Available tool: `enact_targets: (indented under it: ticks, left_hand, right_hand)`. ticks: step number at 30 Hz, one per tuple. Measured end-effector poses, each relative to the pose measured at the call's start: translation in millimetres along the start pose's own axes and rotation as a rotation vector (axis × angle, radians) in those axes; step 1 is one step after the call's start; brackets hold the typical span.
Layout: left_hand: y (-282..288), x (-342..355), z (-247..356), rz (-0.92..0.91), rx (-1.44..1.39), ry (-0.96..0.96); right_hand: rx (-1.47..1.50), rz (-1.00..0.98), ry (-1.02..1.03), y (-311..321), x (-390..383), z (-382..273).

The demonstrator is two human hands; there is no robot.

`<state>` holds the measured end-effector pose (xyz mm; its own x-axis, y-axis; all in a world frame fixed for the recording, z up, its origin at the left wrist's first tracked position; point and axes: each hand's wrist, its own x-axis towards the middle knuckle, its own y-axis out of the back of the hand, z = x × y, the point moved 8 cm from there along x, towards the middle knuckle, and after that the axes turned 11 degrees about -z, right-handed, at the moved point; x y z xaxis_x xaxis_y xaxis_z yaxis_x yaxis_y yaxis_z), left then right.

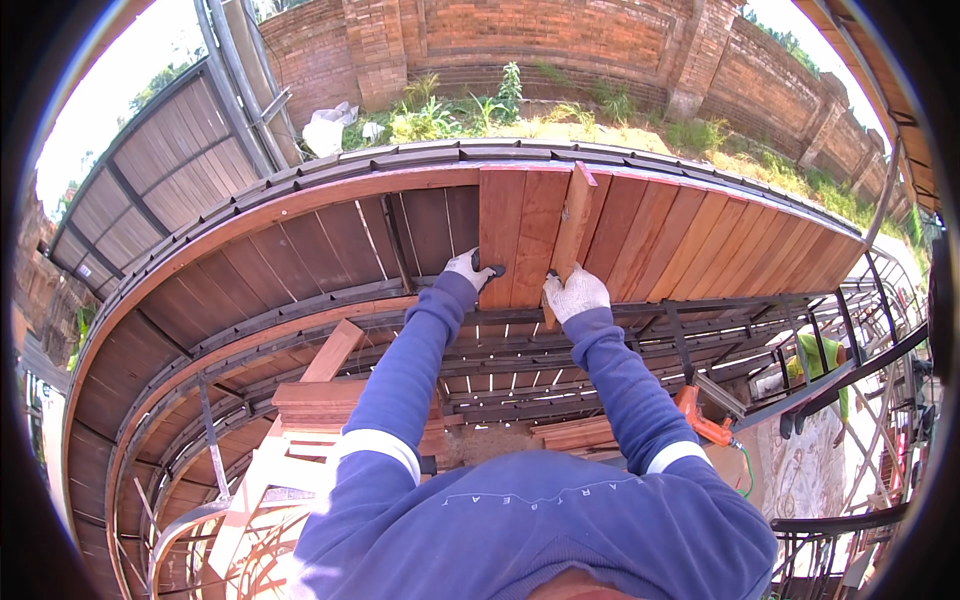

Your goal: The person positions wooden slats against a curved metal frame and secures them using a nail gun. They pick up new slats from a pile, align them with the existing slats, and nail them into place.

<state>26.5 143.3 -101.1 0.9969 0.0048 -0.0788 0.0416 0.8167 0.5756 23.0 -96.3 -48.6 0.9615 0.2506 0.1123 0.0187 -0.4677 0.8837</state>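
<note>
My right hand (580, 293), in a white work glove with dark fingertips, grips the lower end of a reddish wooden board (573, 220). That board stands tilted on edge above the row of flat boards. With the same kind of glove, my left hand (472, 270) holds the lower left edge of a flat wooden plank (500, 215), its dark thumb lying on the wood. To the right runs a row of fitted boards (700, 240), side by side along the curved frame. Both arms reach forward in blue sleeves with white bands.
Dark curved slats (300, 250) and metal frame bars lie left. A stack of cut boards (320, 400) sits below my left arm. An orange power tool (700, 415) with a green cord is at right, near a person in a bright vest (825, 355). A brick wall (540, 50) stands beyond.
</note>
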Motion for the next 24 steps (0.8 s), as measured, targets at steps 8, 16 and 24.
enact_targets:
  ticks: [8, 16, 24]
  left_hand:
    - [-5.9, 5.9, -15.5, 0.010, 0.021, 0.032]
    - [-12.0, 17.8, -27.7, -0.002, 0.040, 0.046]
    - [-1.0, 20.9, -40.9, 0.011, 0.248, 0.034]
  right_hand:
    - [0.008, 0.075, 0.041, 9.9, -30.5, -7.1]
    - [0.446, 0.083, 0.017, -2.2, -124.4, 51.3]
    - [0.396, -0.014, -0.131, -18.1, -206.0, 108.0]
